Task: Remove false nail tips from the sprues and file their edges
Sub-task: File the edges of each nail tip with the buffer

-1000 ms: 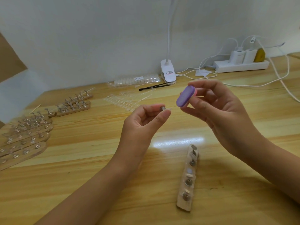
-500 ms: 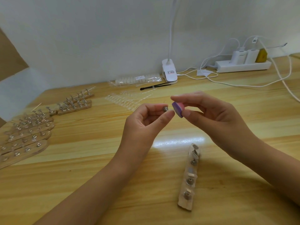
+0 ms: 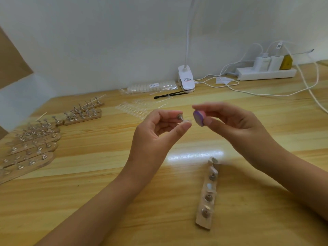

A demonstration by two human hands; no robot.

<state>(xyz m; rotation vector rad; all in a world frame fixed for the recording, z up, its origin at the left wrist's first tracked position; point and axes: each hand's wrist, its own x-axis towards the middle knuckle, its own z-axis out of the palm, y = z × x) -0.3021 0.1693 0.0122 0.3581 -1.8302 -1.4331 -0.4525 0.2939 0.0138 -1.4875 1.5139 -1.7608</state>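
Observation:
My left hand [image 3: 156,132] pinches a small metal nail stand [image 3: 180,117] with a clear nail tip [image 3: 186,121] on it, held between thumb and fingers above the table. My right hand [image 3: 236,126] pinches a small purple-and-pink nail file block [image 3: 198,118], blurred, just right of the tip and almost touching it. Clear sprues of nail tips [image 3: 132,109] lie flat on the table behind my left hand. A wooden holder strip [image 3: 206,194] with several metal stands lies on the table below my right hand.
Several wooden holder strips with metal stands [image 3: 33,144] fill the left side. At the back lie a bag of nail tips [image 3: 149,87], a black tool [image 3: 168,95], a white clip lamp [image 3: 186,80] and a power strip [image 3: 266,72] with trailing white cables.
My right hand turned the purple file from broadside to edge-on and brought it down beside the nail tip. My left hand stayed almost still.

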